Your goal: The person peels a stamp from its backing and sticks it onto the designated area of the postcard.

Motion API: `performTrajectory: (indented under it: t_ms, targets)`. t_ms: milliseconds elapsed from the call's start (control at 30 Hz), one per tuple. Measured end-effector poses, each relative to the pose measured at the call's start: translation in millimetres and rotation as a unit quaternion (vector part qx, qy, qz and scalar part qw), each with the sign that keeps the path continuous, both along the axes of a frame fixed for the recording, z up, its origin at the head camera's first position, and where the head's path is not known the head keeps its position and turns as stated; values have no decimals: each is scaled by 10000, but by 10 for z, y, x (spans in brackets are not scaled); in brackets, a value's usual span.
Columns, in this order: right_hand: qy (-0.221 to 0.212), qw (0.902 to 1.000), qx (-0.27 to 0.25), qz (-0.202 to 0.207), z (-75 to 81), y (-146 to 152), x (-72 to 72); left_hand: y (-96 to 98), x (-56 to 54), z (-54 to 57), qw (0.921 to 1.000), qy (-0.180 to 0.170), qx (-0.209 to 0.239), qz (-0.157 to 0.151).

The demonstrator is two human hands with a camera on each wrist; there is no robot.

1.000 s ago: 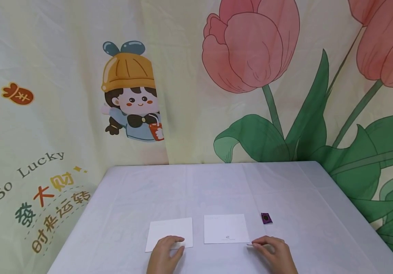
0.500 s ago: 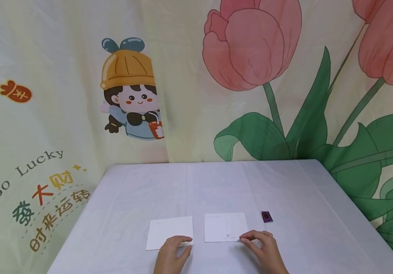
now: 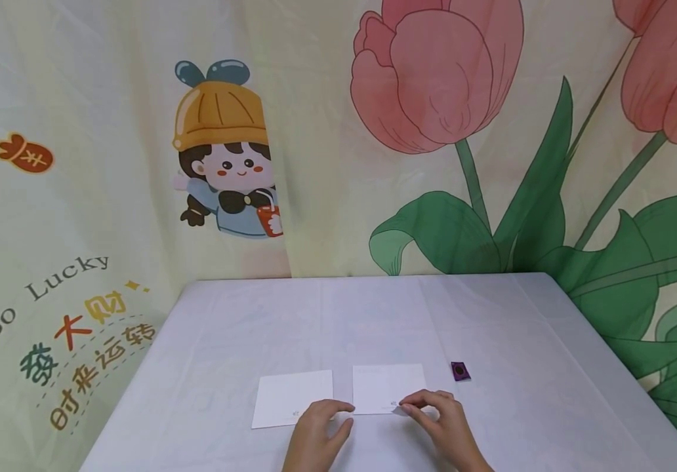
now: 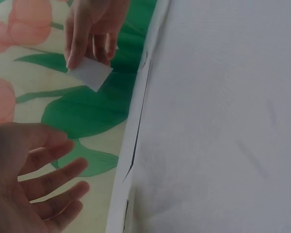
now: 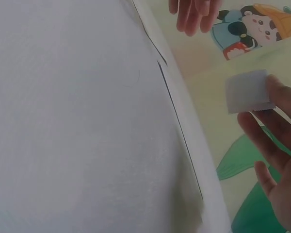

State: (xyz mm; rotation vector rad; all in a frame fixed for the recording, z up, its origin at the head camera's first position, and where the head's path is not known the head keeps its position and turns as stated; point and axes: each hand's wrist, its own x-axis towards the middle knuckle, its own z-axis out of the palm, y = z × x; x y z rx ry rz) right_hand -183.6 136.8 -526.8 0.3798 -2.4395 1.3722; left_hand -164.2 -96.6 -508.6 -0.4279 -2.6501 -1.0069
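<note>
My right hand (image 3: pixel 446 425) pinches a small white square packet (image 5: pixel 247 91) by one edge between thumb and fingers. In the head view it overlaps the lower edge of the right white card (image 3: pixel 382 383), near a small printed mark. My left hand (image 3: pixel 317 429) holds nothing; its fingers are spread and loosely bent, as the left wrist view shows. Its fingertips are right by the lower left corner of that card. Partly behind the left hand lies the left white card (image 3: pixel 291 390), with a similar small mark at its lower edge.
A small dark purple packet (image 3: pixel 460 371) lies to the right of the cards. All this is on a table with a white cloth (image 3: pixel 327 321). Behind its far edge hangs a printed curtain (image 3: pixel 327 164) with tulips and a cartoon child.
My right hand has moved left with the white packet, from the right card's corner to over its lower edge. My left hand has moved right, away from the left card.
</note>
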Motion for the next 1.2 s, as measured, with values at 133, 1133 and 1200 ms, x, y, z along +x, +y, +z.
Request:
performTrajectory:
  t_ms: [133,1133,1200]
  targets:
    - [-258,9997,-30,0,27,-19,12,59,-9,25,9999,132,-16,-67]
    - [22,9985,-538,129,397,-264,111,253,-1,131,9780,-478,1198,-1641]
    - [-56,9986,-523,79,480,-288,149,260,2,133,9770,-544,1238,-1646]
